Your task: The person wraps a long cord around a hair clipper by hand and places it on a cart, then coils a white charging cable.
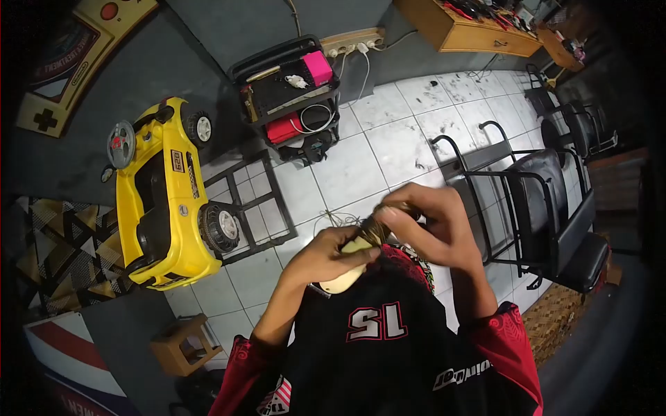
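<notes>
My left hand (320, 258) is closed around a pale cream, smooth, rounded piece (343, 279), thumb along its top. At its upper end is a dark brown bunch of thin strands (373, 232); some loose ones stick out to the left above my left hand. I cannot make out what kind of thing it is. My right hand (436, 223) is beside it, thumb and fingers bent together on the brown strands. Both hands are in front of my black and red shirt.
At the left stands a yellow toy car (170, 201) beside a black metal frame (274, 201). A black trolley (288, 104) holds a pink box. Black chairs (541, 187) stand at the right. A wooden drawer unit (479, 36) is on the back wall; a small wooden stool (182, 345) is lower left.
</notes>
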Demonstrator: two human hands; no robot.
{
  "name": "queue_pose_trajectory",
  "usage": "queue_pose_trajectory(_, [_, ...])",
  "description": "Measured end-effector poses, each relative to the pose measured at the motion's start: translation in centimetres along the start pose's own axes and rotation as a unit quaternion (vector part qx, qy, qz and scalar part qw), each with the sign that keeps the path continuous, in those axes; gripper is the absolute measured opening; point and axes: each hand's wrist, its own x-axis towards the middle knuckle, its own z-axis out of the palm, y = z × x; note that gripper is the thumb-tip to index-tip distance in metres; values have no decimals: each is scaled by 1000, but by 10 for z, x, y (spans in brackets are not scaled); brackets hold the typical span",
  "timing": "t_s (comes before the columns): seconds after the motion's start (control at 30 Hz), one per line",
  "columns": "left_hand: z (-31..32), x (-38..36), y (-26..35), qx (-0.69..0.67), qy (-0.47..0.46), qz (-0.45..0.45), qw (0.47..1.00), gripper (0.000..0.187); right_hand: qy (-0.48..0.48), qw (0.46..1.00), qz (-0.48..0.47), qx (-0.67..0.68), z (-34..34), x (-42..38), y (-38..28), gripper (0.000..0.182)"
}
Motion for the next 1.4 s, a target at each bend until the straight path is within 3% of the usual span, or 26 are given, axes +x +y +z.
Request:
queue_pose_trajectory(0.07, [1, -2, -2, 9, -36, 12, 999, 38, -11, 996, -12, -85, 1, 15, -5, 17])
queue_pose_trajectory(0.17, [2, -9, 9, 9, -97, 45, 994, 37, -49, 965, -141, -214, 9, 36, 6, 16])
queue_pose_trajectory(0.23, [2, -13, 18, -9, -137, 31, 990, 36, -67, 933, -150, -321, 21, 42, 11, 14])
queue_pose_trajectory(0.3, [1, -16, 13, -27, -151, 44, 987, 38, -91, 933, -131, -323, 27, 51, 26, 15])
queue_pose_trajectory(0.4, [-1, -28, 20, 24, -157, 87, 983, 45, -227, 944, -61, -233, 33, 60, 51, 29])
queue_pose_trajectory(0.5, [-4, -41, 12, 63, -138, 111, 982, 46, -242, 960, 5, -141, 42, 48, 62, 28])
queue_pose_trajectory(0.57, [-7, -51, 8, 77, -132, 121, 981, 46, -237, 965, 3, -109, 39, 39, 81, 27])
queue_pose_trajectory(0.63, [-11, -62, 10, 38, -84, 160, 983, 46, -224, 965, 137, 15, 30, 25, 99, 22])
queue_pose_trajectory(0.67, [-12, -66, 10, 28, -74, 134, 988, 45, -221, 953, 198, 63, 27, 16, 108, 24])
queue_pose_trajectory(0.7, [-13, -68, 9, 25, -75, 133, 988, 45, -245, 944, 216, 43, 28, 8, 109, 30])
queue_pose_trajectory(0.83, [-17, -74, 11, 84, -92, 159, 979, 48, -274, 939, 176, 110, 30, -22, 130, 42])
queue_pose_trajectory(0.9, [-12, -77, 3, 98, -53, 167, 980, 53, -305, 902, 217, 217, 19, -40, 145, 38])
queue_pose_trajectory(0.93, [-8, -78, 4, 87, -46, 170, 980, 59, -331, 879, 227, 258, 17, -45, 152, 28])
queue_pose_trajectory(1.03, [13, -75, -13, 62, 30, 223, 972, 63, -344, 902, 185, 187, 23, -53, 172, 18])
queue_pose_trajectory(1.07, [16, -74, -12, 47, 35, 216, 975, 58, -251, 928, 230, 152, 28, -64, 168, 15])
queue_pose_trajectory(1.1, [19, -75, -9, 54, 40, 219, 973, 58, -251, 917, 290, 110, 42, -63, 167, 13])
queue_pose_trajectory(1.17, [23, -76, -3, -114, 18, 142, 983, 48, -311, 891, 292, 157, 37, -65, 150, 13])
queue_pose_trajectory(1.23, [25, -75, -4, -86, 28, 129, 987, 38, -299, 905, 254, 163, 43, -69, 134, 21])
queue_pose_trajectory(1.27, [29, -74, -3, -140, 36, 134, 980, 37, -205, 977, 59, 26, 46, -73, 127, 24])
queue_pose_trajectory(1.3, [34, -73, -2, -195, 43, 136, 970, 37, -93, 980, -138, -111, 47, -80, 119, 28])
queue_pose_trajectory(1.33, [37, -73, 1, -216, 25, 105, 970, 37, -46, 991, -35, -124, 44, -95, 110, 31])
queue_pose_trajectory(1.4, [51, -70, 3, -281, -8, 98, 955, 37, 9, 990, -62, -128, 42, -113, 90, 28])
